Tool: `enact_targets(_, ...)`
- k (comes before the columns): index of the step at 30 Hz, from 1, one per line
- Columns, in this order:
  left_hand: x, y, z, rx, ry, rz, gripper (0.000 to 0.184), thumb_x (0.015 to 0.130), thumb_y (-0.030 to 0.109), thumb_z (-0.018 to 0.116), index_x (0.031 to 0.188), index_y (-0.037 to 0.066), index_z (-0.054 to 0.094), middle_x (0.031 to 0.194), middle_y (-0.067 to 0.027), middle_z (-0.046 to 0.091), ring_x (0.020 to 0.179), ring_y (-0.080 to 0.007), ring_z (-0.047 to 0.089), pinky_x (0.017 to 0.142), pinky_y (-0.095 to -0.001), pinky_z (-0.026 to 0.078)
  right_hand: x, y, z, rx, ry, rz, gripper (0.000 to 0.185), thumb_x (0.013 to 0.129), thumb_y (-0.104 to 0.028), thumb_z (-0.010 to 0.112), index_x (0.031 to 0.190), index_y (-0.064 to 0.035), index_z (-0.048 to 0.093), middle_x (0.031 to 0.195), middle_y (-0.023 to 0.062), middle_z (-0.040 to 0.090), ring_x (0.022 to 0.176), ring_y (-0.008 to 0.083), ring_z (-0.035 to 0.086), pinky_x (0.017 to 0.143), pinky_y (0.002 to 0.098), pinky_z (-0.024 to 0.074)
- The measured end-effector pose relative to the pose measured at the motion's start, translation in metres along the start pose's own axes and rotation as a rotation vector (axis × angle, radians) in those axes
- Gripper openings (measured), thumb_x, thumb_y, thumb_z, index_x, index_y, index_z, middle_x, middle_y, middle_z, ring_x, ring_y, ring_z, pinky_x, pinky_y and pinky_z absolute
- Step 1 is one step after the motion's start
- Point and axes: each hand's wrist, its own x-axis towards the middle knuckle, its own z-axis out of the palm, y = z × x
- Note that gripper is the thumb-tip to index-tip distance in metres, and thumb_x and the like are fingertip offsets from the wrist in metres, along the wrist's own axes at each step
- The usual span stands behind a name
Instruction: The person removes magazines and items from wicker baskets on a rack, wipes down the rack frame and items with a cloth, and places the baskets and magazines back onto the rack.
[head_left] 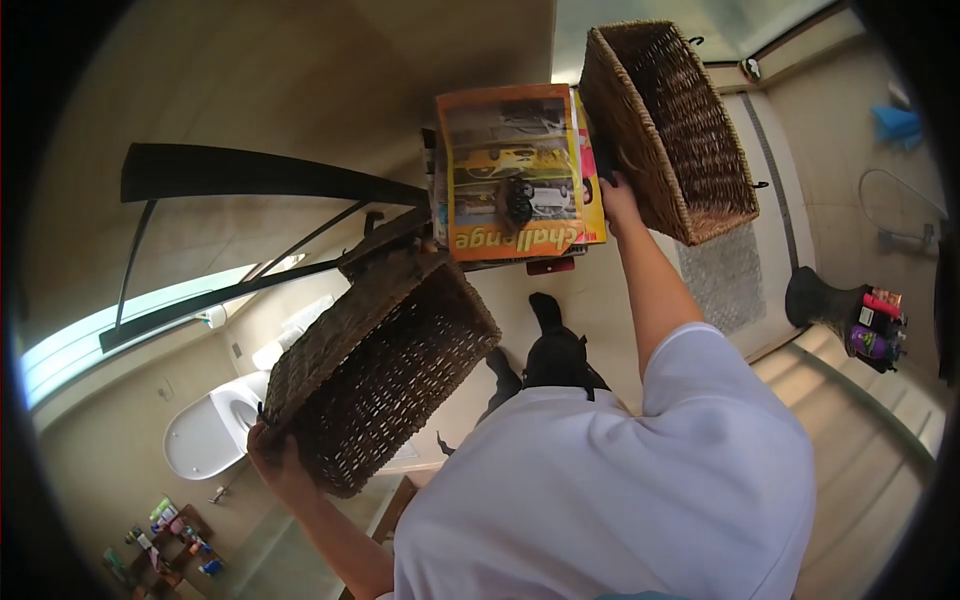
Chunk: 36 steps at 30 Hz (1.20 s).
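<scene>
My left hand [277, 452] grips the lower left corner of a dark brown wicker basket [385, 375], which is tilted with its hollow inside towards me. My right hand [620, 200] is closed in the narrow gap between a stack of magazines and a lighter brown wicker basket [680, 135]. Its fingertips are hidden, so what it holds cannot be made out. On top of the stack lies an orange-bordered magazine [515, 170] with cars on its cover and the word "challenge". A small dark object [516, 203] sits on that cover.
A black rack frame [260, 175] reaches in from the left to the magazines. A white toilet [208, 437] stands at lower left, near a shelf of toiletries [165, 540]. Bottles rest on a dark stand [830, 305] at right. A grey mat [722, 275] lies on the floor.
</scene>
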Motion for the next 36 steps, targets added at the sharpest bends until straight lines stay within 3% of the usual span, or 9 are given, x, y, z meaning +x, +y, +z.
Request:
enact_targets(5,-0.003,0.002,-0.001,-0.015,0.0,-0.025,0.048,0.074,-0.012,0.051,0.118,0.004,0.043,0.109,-0.0095,0.051,0.103,-0.0194,0.048,0.092,-0.0314,0.036,-0.04,-0.022,-0.002,-0.216,0.23,-0.161,0.038,0.086,-0.022,0.046,0.118,-0.0027,0.041,0.109,0.0269,0.053,0.1,0.0403,0.052,0.082,0.0418,0.0416)
enact_targets(10,-0.002,-0.006,-0.008,-0.035,-0.006,0.003,0.048,0.074,-0.013,0.05,0.118,0.005,0.044,0.108,-0.0099,0.051,0.101,-0.0194,0.049,0.09,-0.0307,0.037,-0.053,-0.037,-0.003,-0.331,0.236,-0.363,0.027,0.085,-0.02,0.045,0.108,-0.005,0.045,0.1,0.0264,0.055,0.093,0.0421,0.052,0.078,0.0452,0.041)
enact_targets(17,0.001,-0.019,-0.021,0.022,0.0,0.008,0.048,0.074,-0.013,0.049,0.118,0.005,0.044,0.109,-0.0111,0.051,0.1,-0.0195,0.05,0.09,-0.0303,0.038,-0.068,-0.07,-0.019,-0.476,0.176,-0.599,0.023,0.086,-0.019,0.047,0.106,-0.0086,0.044,0.087,0.0258,0.058,0.083,0.0434,0.055,0.068,0.0458,0.0433)
enact_targets(21,0.006,-0.019,-0.02,0.008,0.021,-0.009,0.048,0.074,-0.013,0.05,0.118,0.004,0.044,0.109,-0.0112,0.051,0.099,-0.0193,0.05,0.089,-0.0302,0.038,-0.092,-0.124,-0.031,-0.378,0.128,-0.729,0.022,0.087,-0.018,0.045,0.107,-0.0068,0.045,0.087,0.026,0.057,0.083,0.0434,0.054,0.069,0.0439,0.044)
enact_targets(24,0.009,-0.03,-0.026,0.01,0.023,0.042,0.047,0.073,-0.013,0.05,0.117,0.005,0.045,0.107,-0.01,0.052,0.098,-0.0186,0.051,0.088,-0.0291,0.039,-0.112,-0.174,-0.038,-0.31,0.036,-0.937,0.02,0.087,-0.011,0.048,0.106,-0.0058,0.049,0.09,0.0159,0.06,0.081,0.0268,0.059,0.068,0.0323,0.0451)
enact_targets(26,0.006,-0.033,-0.03,-0.011,0.011,0.058,0.047,0.073,-0.013,0.05,0.116,0.005,0.046,0.105,-0.0091,0.053,0.097,-0.0178,0.051,0.087,-0.0281,0.04,-0.131,-0.201,-0.039,0.007,-0.252,-0.735,0.018,0.088,-0.008,0.048,0.106,-0.0058,0.051,0.095,0.0071,0.059,0.085,0.014,0.056,0.069,0.0239,0.0438)
enact_targets(28,0.002,-0.026,-0.027,-0.044,0.002,0.046,0.046,0.073,-0.013,0.05,0.115,0.005,0.046,0.103,-0.0082,0.053,0.097,-0.017,0.05,0.086,-0.0272,0.04,-0.162,-0.231,-0.042,0.26,-0.501,-0.675,0.02,0.088,-0.006,0.048,0.108,-0.0056,0.051,0.098,0.0047,0.057,0.089,0.0108,0.055,0.074,0.0214,0.0444)
enact_targets(32,0.0,-0.012,-0.029,-0.189,0.073,-0.039,0.046,0.073,-0.013,0.051,0.113,0.008,0.048,0.101,-0.0072,0.054,0.094,-0.0158,0.051,0.083,-0.027,0.042,-0.254,-0.278,-0.008,0.793,-1.057,-0.657,0.028,0.086,0.002,0.044,0.113,-0.0045,0.048,0.107,0.0096,0.055,0.104,0.0196,0.052,0.091,0.0352,0.0425)
enact_targets(36,0.0,-0.016,-0.036,-0.522,0.052,-0.044,0.045,0.072,-0.014,0.05,0.111,0.009,0.048,0.1,-0.0064,0.054,0.093,-0.0157,0.052,0.082,-0.0272,0.044,-0.33,-0.277,0.046,0.896,-1.349,-0.763,0.034,0.082,0.005,0.048,0.115,-0.0054,0.043,0.114,0.0102,0.052,0.107,0.0203,0.05,0.092,0.0358,0.0408)
